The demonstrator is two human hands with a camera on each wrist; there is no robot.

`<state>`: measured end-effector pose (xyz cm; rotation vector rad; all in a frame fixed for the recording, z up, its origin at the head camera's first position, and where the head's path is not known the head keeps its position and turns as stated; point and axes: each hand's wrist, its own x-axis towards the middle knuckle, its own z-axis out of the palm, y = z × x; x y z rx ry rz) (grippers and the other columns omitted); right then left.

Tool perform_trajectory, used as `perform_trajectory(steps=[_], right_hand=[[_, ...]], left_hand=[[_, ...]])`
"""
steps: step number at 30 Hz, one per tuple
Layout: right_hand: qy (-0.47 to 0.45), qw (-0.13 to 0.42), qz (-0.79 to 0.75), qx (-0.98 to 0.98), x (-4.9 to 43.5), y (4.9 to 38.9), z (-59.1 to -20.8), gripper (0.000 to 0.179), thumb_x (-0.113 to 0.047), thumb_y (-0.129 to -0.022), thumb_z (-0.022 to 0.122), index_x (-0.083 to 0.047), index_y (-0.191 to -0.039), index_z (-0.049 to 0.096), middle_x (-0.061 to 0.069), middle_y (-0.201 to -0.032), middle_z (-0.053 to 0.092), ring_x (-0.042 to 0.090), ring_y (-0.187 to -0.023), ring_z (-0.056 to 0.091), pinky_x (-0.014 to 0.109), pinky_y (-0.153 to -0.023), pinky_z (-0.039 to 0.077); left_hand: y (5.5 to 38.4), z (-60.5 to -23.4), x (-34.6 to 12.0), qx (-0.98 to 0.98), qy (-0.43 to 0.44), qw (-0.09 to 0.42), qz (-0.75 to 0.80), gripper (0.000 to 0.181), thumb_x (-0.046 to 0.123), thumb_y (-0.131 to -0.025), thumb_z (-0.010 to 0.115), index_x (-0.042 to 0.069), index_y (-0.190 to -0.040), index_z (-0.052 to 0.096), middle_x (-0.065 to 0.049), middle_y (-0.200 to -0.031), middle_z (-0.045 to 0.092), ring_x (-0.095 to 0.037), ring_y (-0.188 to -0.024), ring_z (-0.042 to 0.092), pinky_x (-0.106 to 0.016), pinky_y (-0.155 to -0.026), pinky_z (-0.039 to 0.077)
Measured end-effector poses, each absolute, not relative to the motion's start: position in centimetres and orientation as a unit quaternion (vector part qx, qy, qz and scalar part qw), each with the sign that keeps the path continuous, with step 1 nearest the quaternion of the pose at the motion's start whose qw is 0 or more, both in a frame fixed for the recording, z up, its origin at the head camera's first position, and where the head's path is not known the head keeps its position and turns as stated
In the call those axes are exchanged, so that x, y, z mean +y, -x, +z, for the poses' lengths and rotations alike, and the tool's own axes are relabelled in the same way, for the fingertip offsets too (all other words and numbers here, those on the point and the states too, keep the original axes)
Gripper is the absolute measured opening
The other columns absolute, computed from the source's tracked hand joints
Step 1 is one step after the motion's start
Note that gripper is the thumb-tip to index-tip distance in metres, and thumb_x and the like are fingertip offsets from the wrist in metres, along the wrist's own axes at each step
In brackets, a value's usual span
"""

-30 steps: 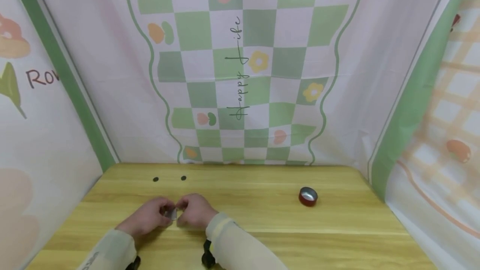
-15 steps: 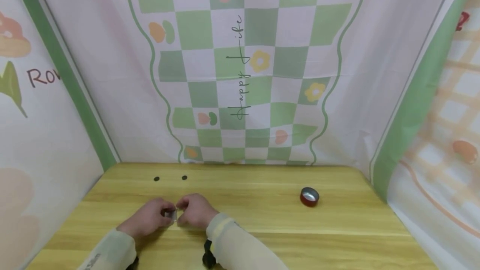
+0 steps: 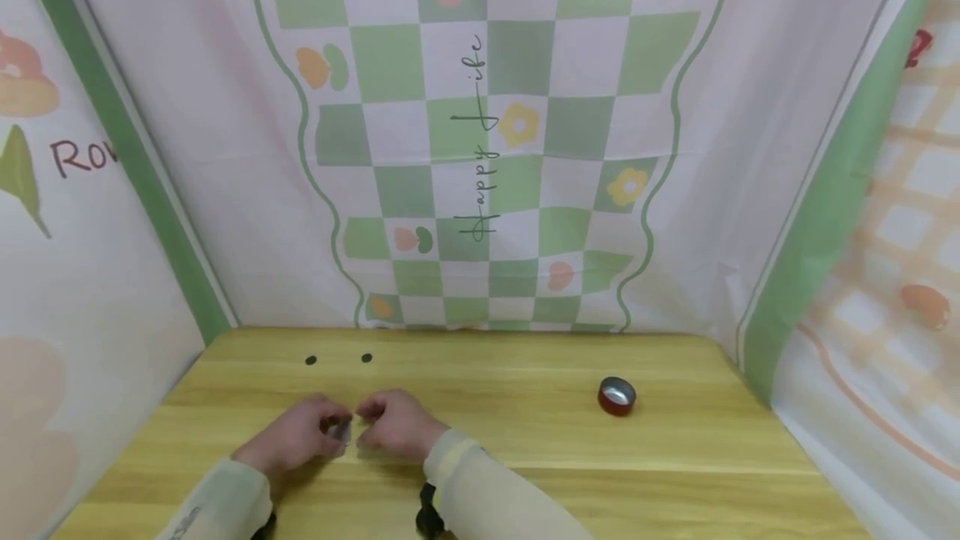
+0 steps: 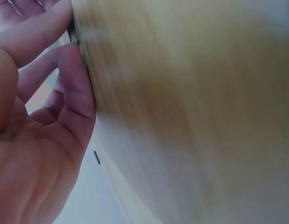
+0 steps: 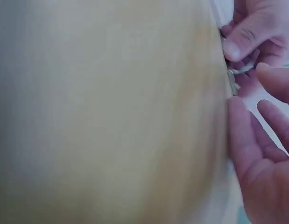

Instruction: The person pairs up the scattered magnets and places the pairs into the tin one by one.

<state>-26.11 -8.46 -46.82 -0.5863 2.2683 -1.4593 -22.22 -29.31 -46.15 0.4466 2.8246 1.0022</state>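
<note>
My left hand [image 3: 300,433], at the left front of the table, pinches a small pale grey thing [image 3: 342,432] between thumb and fingers. Its kind is unclear, as the fingers cover most of it. In the right wrist view a pale twisted strand [image 5: 243,70] sticks out from beside the left hand [image 5: 258,32]. Just to the right is my right hand [image 3: 401,427]. Its thumb and fingers [image 5: 242,135] are spread, with a gap between them and nothing held. In the left wrist view the left hand's fingers [image 4: 79,88] lie close to the tabletop.
Behind the hands, two small black discs [image 3: 311,360] lie on the wooden table [image 3: 487,407]. A round red tin [image 3: 617,397] with a silvery inside stands open at the right. A printed cloth [image 3: 517,190] hangs behind the table, with more cloth at both sides.
My right hand has drawn slightly to the right, away from the small grey thing. The left hand stays in place and still pinches it.
</note>
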Motion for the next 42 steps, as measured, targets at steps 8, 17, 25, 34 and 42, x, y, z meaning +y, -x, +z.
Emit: perform_trajectory(steps=[8, 17, 25, 34, 42], right_hand=[[0.188, 0.23, -0.67, 0.68, 1.5, 27.5, -43.3, 0.055, 0.0, -0.086, 0.072, 0.006, -0.136, 0.051, 0.022, -0.136, 0.052, 0.031, -0.103, 0.063, 0.048, -0.086, 0.055], [0.136, 0.106, -0.685, 0.708, 16.8, 28.3, -38.6, 0.058, 0.0, -0.092, 0.067, 0.011, -0.142, 0.04, 0.027, -0.147, 0.039, 0.028, -0.112, 0.058, 0.044, -0.091, 0.053], [0.045, 0.048, -0.606, 0.793, 25.5, 28.3, -39.8, 0.073, -0.014, -0.092, 0.071, 0.004, -0.151, 0.032, 0.026, -0.156, 0.026, 0.037, -0.124, 0.05, 0.042, -0.095, 0.05], [0.016, 0.145, -0.656, 0.74, 27.4, 28.6, -44.2, 0.083, -0.005, -0.09, 0.069, -0.002, -0.156, 0.02, 0.023, -0.162, 0.006, 0.04, -0.127, 0.045, 0.05, -0.096, 0.048], [0.022, 0.147, -0.65, 0.746, 26.6, 28.9, -45.9, 0.091, 0.008, -0.084, 0.071, -0.002, -0.157, 0.019, 0.03, -0.158, 0.008, 0.04, -0.119, 0.051, 0.047, -0.09, 0.053]], left_hand=[[22.1, -46.1, -28.5, 0.937, -0.131, 0.064, 0.318, 0.039, 0.011, -0.076, 0.082, 0.007, -0.113, 0.069, -0.001, -0.098, 0.063, -0.021, -0.091, 0.057, -0.051, -0.083, 0.051], [22.2, -46.1, -28.1, 0.934, -0.12, 0.089, 0.325, 0.034, 0.005, -0.073, 0.08, 0.01, -0.102, 0.063, -0.001, -0.091, 0.058, -0.02, -0.083, 0.055, -0.041, -0.072, 0.051], [22.2, -46.2, -28.3, 0.931, -0.138, 0.087, 0.328, 0.033, 0.002, -0.075, 0.079, 0.01, -0.102, 0.062, -0.001, -0.09, 0.057, -0.02, -0.082, 0.053, -0.037, -0.069, 0.049], [22.1, -46.4, -28.2, 0.924, -0.139, 0.101, 0.342, 0.034, 0.0, -0.075, 0.077, 0.008, -0.104, 0.061, -0.003, -0.092, 0.057, -0.021, -0.084, 0.054, -0.04, -0.073, 0.05], [22.1, -46.6, -28.3, 0.923, -0.15, 0.104, 0.338, 0.032, 0.001, -0.077, 0.077, 0.009, -0.105, 0.063, -0.001, -0.094, 0.058, -0.021, -0.086, 0.054, -0.041, -0.075, 0.05]])
